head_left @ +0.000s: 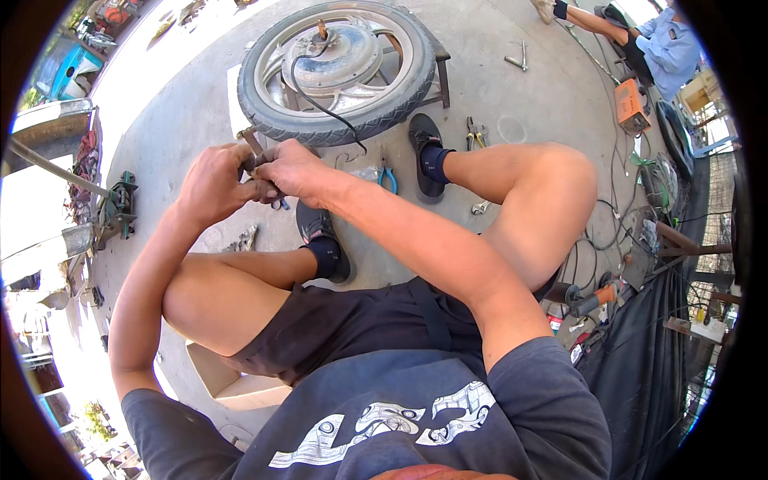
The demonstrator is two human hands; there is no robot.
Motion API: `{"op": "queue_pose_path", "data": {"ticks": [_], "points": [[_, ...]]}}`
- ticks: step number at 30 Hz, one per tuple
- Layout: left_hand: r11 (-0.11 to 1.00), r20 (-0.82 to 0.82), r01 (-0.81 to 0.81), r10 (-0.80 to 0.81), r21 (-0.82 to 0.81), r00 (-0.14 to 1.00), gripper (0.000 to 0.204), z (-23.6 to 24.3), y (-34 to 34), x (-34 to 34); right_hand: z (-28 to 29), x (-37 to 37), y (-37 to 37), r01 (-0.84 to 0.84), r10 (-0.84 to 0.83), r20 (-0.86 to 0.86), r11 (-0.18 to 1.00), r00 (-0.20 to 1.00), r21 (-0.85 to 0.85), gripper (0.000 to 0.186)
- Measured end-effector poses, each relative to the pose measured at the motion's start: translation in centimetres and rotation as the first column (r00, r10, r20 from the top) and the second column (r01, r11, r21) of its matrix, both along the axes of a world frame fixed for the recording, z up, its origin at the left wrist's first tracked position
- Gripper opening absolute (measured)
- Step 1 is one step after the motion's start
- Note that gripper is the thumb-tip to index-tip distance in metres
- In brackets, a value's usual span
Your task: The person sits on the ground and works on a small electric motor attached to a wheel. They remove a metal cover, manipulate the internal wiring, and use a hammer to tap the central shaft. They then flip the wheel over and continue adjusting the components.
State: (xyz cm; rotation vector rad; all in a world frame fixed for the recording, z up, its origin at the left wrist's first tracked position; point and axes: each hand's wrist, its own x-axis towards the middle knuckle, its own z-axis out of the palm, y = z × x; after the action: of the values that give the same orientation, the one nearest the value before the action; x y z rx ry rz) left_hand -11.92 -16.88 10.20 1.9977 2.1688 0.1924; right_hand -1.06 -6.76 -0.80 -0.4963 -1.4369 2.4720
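Note:
My left hand [214, 186] and my right hand [294, 170] meet in front of the wheel, fingers pinched closed on something small and dark that they mostly hide. A short brown bar [253, 142] shows just above my fingers; whether I hold it or it belongs to the stand I cannot tell. Beyond my hands a wheel [336, 128] with a black tire and a large grey hub lies flat on a low metal stand [442, 80]. From its axle [322, 32] a black cable [308, 94] runs over the rim and hangs toward the floor.
Blue-handled pliers [388, 181], yellow-and-black pliers [477, 134] and a T-shaped tool [518, 58] lie on the concrete. At the right are an orange box [632, 107], loose cables and an orange power tool [594, 301]. Another person [666, 56] sits at the upper right. A green vise [120, 205] stands left.

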Motion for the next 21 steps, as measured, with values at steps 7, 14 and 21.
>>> {"op": "queue_pose_path", "data": {"ticks": [7,14,21], "points": [[0.984,0.05,-0.018,0.009,0.175,0.999,0.028,1.1,0.3,1.7,5.9,3.5,0.8,0.04,-0.041,-0.011,0.995,0.999,-0.089,0.011],[0.937,0.052,0.254,-0.273,0.241,0.96,0.011,2.0,1.1,2.6,9.5,7.4,3.1,-0.164,0.16,0.102,0.986,0.982,0.032,0.024],[0.946,0.104,0.226,-0.255,0.232,0.961,0.009,1.8,2.2,3.3,17.4,15.3,12.5,-0.548,0.2,0.552,0.597,0.809,0.587,0.056]]}}
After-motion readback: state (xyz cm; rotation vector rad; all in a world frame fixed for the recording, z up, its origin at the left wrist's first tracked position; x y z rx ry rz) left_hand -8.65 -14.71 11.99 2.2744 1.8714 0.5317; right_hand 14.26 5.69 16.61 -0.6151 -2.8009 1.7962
